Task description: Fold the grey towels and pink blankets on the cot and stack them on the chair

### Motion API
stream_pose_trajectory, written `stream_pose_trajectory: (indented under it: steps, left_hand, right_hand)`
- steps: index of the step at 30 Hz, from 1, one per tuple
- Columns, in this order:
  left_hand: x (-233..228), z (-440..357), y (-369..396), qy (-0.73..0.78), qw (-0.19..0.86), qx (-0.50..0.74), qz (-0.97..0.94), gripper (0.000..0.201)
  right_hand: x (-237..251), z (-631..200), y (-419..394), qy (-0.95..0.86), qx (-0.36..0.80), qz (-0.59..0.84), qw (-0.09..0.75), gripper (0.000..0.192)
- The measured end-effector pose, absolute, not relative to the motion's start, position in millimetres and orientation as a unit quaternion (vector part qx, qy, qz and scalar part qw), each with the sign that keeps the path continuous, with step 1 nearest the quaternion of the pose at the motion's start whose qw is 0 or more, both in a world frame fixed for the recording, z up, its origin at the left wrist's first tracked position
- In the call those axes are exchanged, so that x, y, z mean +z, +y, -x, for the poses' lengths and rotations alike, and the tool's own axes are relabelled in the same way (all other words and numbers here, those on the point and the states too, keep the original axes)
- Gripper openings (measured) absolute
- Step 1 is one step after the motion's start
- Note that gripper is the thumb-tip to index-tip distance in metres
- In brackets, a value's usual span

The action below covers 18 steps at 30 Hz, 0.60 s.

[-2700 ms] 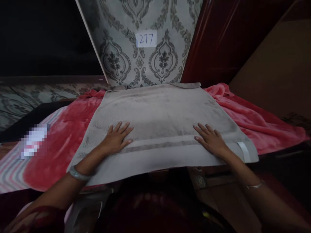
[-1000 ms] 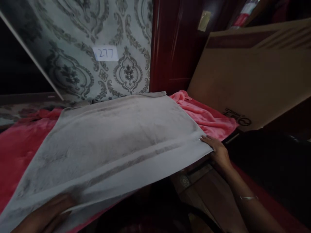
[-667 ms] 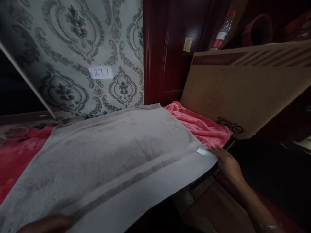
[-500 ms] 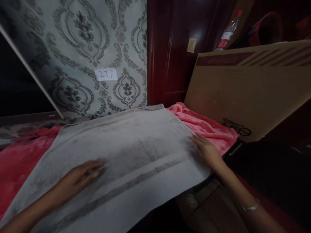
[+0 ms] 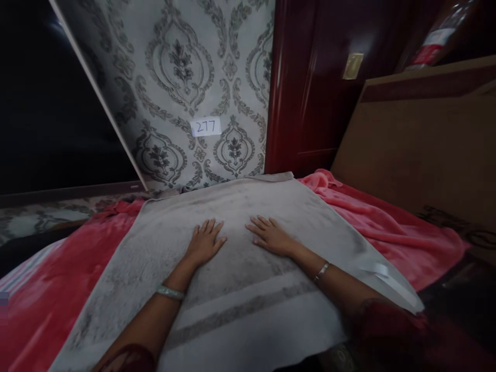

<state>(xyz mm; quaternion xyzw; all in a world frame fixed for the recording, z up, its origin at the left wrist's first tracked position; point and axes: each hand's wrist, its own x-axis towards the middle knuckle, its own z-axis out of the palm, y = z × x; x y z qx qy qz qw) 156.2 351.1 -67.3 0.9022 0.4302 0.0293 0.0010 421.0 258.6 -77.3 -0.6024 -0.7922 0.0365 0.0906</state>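
Observation:
A large grey towel point(image 5: 232, 281) with a darker band across its near part lies spread over a pink-red blanket point(image 5: 89, 253). My left hand point(image 5: 204, 243) rests palm down on the towel's middle, fingers spread, a pale bangle on the wrist. To its right, my right hand point(image 5: 271, 236) also lies flat on the towel, fingers apart, with a silver bracelet on the wrist. Neither hand grips anything. The towel's far edge is turned over near the wall, and a white tag point(image 5: 382, 269) shows by its right edge.
A large dark screen point(image 5: 58, 113) stands at the left. Behind the towel is patterned wallpaper point(image 5: 182, 67) with a paper label point(image 5: 206, 127) reading 277. A cardboard box point(image 5: 418, 144) and a plastic bottle point(image 5: 434, 46) are at the right, beside a dark red door point(image 5: 302, 103).
Both hands have moved inward and farther up the towel, now lying flat near its middle. My right hand has left the right edge. The view has shifted left, and a white tag now shows.

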Motion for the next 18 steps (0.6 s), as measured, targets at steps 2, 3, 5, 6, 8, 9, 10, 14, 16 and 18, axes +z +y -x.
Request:
stream_pose_trajectory:
  steps: [2, 3, 5, 6, 8, 9, 10, 14, 16, 18]
  left_hand:
    - [-65.6, -156.4, 351.3, 0.425, 0.012, 0.027, -0.905, 0.065]
    - [-64.5, -155.7, 353.5, 0.426, 0.016, 0.029, -0.904, 0.066]
    - [-62.4, -149.2, 362.6, 0.446, 0.020, 0.033, -0.894, 0.065]
    - [-61.7, -142.1, 369.3, 0.470, 0.021, 0.033, -0.882, 0.064]
    - [-60.5, -118.6, 385.4, 0.537, 0.018, 0.043, -0.842, 0.061]
    - [-60.0, -102.8, 393.6, 0.576, 0.016, 0.060, -0.815, 0.060]
    - [-59.4, -85.5, 401.0, 0.613, 0.013, 0.084, -0.786, 0.059]
    - [-54.8, -23.3, 416.3, 0.701, -0.002, 0.157, -0.696, 0.055]
    - [-51.7, -8.4, 415.9, 0.717, -0.009, 0.161, -0.678, 0.054]
    - [-48.7, -5.2, 413.8, 0.739, -0.009, 0.172, -0.652, 0.051]
  right_hand:
    - [-83.3, -447.7, 264.0, -0.784, 0.030, 0.613, 0.091, 0.057]
    - [-85.3, -465.9, 265.9, -0.768, 0.024, 0.634, 0.089, 0.055]
    - [-90.1, -508.9, 267.3, -0.703, 0.005, 0.705, 0.091, 0.054]
    - [-93.7, -531.6, 266.3, -0.665, -0.017, 0.740, 0.103, 0.055]
    - [-103.8, -573.2, 261.8, -0.589, -0.064, 0.792, 0.147, 0.055]
    - [-109.9, -589.9, 258.7, -0.558, -0.093, 0.805, 0.180, 0.056]
    - [-116.0, -603.0, 255.7, -0.532, -0.118, 0.811, 0.212, 0.058]
    - [-129.2, -622.2, 247.8, -0.474, -0.160, 0.815, 0.292, 0.058]
    - [-125.2, -621.5, 247.4, -0.455, -0.158, 0.823, 0.301, 0.056]
    - [-116.5, -621.4, 249.8, -0.433, -0.136, 0.841, 0.296, 0.056]
